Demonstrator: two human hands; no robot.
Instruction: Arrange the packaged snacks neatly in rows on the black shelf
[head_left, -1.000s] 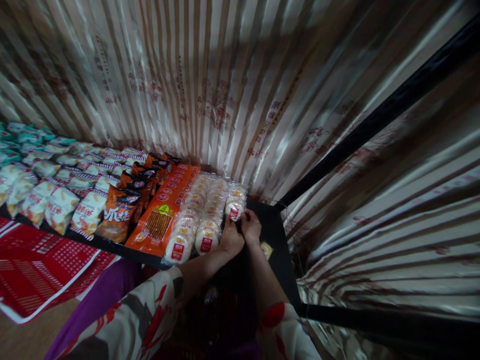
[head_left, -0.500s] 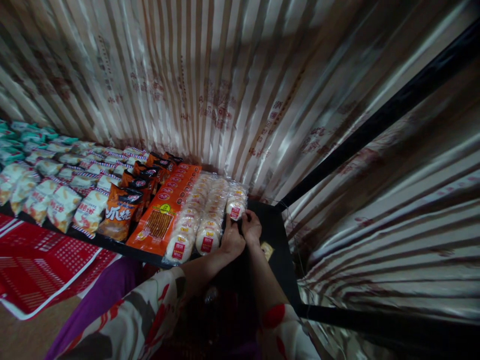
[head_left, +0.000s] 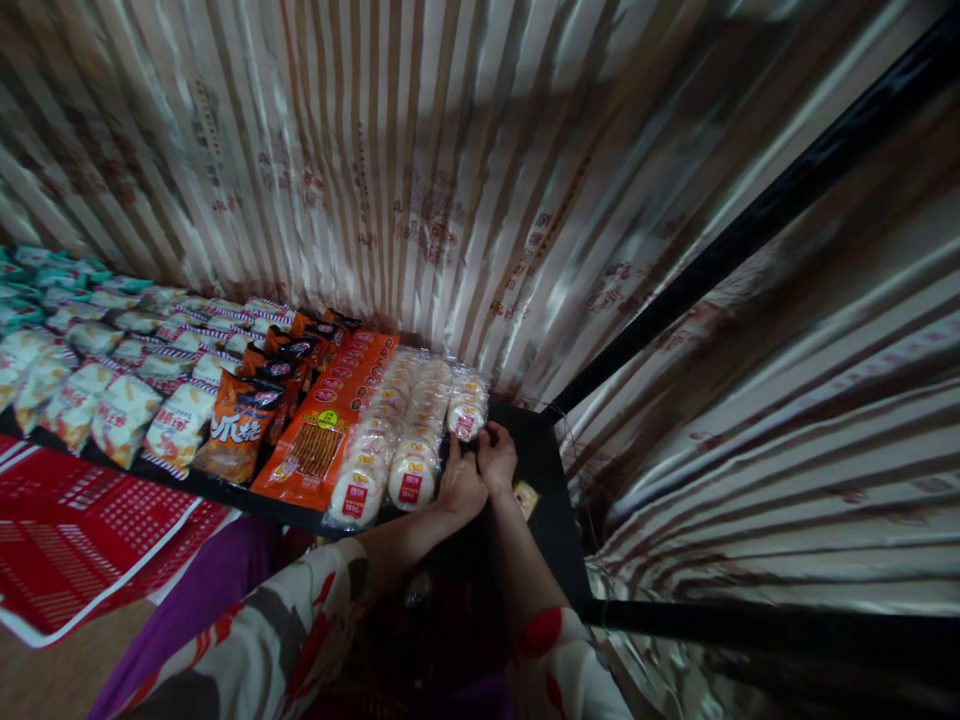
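Outstretched side by side, left hand [head_left: 461,488] and right hand [head_left: 497,458] reach a clear-wrapped pack of round white crackers [head_left: 466,415] on a flat black shelf [head_left: 541,450]; whether they clamp it cannot be told.

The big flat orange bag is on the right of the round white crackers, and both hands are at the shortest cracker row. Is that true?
Not quite: the head view shows the big flat orange bag on the left of the round white crackers. The left hand and right hand are indeed both at the shortest cracker row.
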